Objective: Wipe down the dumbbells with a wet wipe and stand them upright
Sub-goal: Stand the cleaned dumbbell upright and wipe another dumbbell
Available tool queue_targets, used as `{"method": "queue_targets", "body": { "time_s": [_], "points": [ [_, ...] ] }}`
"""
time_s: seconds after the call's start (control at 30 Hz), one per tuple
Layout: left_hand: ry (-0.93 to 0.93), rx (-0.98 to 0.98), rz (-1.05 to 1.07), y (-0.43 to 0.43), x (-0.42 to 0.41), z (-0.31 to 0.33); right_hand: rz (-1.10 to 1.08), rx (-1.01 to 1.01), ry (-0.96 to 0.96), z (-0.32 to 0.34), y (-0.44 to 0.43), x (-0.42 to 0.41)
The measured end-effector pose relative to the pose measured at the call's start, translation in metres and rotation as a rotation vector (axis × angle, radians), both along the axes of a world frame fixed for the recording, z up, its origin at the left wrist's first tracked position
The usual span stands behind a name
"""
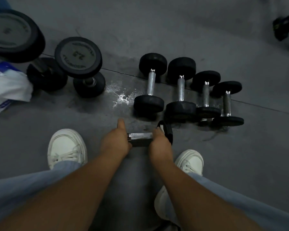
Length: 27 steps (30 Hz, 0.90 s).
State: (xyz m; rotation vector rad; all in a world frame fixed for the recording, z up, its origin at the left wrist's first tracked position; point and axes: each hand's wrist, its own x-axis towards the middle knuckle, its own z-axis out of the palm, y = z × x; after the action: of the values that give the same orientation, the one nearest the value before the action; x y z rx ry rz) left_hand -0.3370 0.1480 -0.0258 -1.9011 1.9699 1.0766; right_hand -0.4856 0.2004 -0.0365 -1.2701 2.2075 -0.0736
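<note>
A small dumbbell (140, 136) with a silver handle is held level just above the floor between my feet. My left hand (115, 140) grips its left end, thumb up, and hides that head. My right hand (158, 144) curls round the black right head (168, 130), with a scrap of white wet wipe (160, 128) showing under the fingers. Beyond my hands, several black dumbbells (180, 90) lie on their sides in a row. Two larger dumbbells (78, 57) stand on end at the left.
A white and blue wipe pack (7, 87) lies at the left edge. A wet patch (120, 95) shines on the grey floor by the row. My white shoes (67, 147) flank my hands. Dark equipment (284, 27) sits far right.
</note>
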Motion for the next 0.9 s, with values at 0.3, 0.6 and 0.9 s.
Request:
{"method": "queue_targets", "body": {
  "time_s": [0.3, 0.6, 0.9],
  "points": [
    [0.009, 0.029, 0.047, -0.013, 0.001, 0.008, -0.293, -0.307, -0.222, -0.012, 0.003, 0.013],
    [0.117, 0.0, 0.171, 0.038, 0.002, 0.012, -0.243, -0.146, -0.299, -0.012, 0.004, 0.03],
    [0.069, 0.096, 0.118, 0.002, 0.0, 0.018, -0.188, -0.068, -0.45, 0.012, -0.001, 0.034]
  ]
}}
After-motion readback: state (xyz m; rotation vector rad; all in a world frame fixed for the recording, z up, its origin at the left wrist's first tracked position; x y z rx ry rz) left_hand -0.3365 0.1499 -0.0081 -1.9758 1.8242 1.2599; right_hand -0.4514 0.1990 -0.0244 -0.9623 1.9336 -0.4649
